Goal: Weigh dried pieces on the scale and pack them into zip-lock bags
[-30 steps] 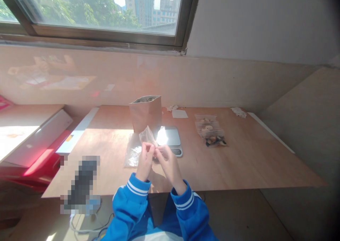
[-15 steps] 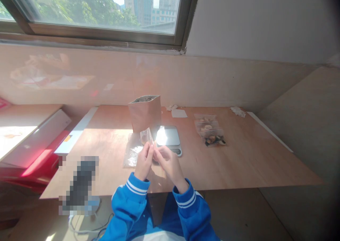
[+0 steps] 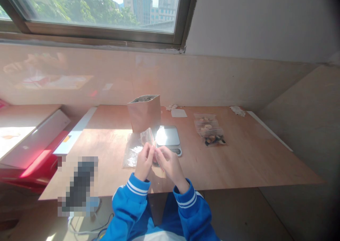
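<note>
Over the tabletop [image 3: 239,163], near the digital scale [image 3: 170,135], the left hand [image 3: 144,162] and right hand [image 3: 170,163] are pinching (quite lightly, it seems) a clear zip-lock bag [image 3: 146,136]. This thin plastic is probably feeling light, limp and slippery; its reddish edge is offering the surest hold.

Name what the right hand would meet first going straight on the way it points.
The right hand would first meet the small clear bag it seems to pinch; the brown bag looks next, though depth is unclear.
</note>
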The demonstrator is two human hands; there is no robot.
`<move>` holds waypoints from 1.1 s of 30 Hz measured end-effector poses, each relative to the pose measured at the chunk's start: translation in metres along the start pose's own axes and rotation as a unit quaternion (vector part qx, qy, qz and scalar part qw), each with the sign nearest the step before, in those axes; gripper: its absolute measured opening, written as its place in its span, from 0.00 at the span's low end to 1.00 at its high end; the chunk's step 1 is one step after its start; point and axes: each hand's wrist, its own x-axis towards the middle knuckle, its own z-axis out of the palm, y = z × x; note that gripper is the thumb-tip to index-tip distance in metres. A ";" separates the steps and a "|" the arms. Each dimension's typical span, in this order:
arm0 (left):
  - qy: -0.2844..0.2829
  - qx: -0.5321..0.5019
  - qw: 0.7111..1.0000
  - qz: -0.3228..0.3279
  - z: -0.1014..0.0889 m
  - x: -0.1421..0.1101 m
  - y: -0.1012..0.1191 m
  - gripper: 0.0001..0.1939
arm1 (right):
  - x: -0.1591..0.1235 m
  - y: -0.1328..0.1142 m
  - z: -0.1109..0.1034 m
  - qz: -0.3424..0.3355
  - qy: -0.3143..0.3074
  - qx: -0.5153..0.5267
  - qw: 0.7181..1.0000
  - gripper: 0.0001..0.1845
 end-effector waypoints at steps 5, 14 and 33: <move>-0.010 -0.002 1.000 0.000 0.001 -0.001 0.000 0.20 | 0.000 0.006 0.000 0.008 0.003 0.008 1.000 0.17; -0.021 0.009 1.000 0.010 0.002 -0.002 -0.001 0.17 | -0.001 0.002 0.002 0.038 0.021 -0.008 0.999 0.14; 0.101 -0.156 0.982 -0.034 -0.001 0.007 -0.016 0.18 | 0.013 0.006 -0.031 -0.023 0.232 0.064 0.970 0.16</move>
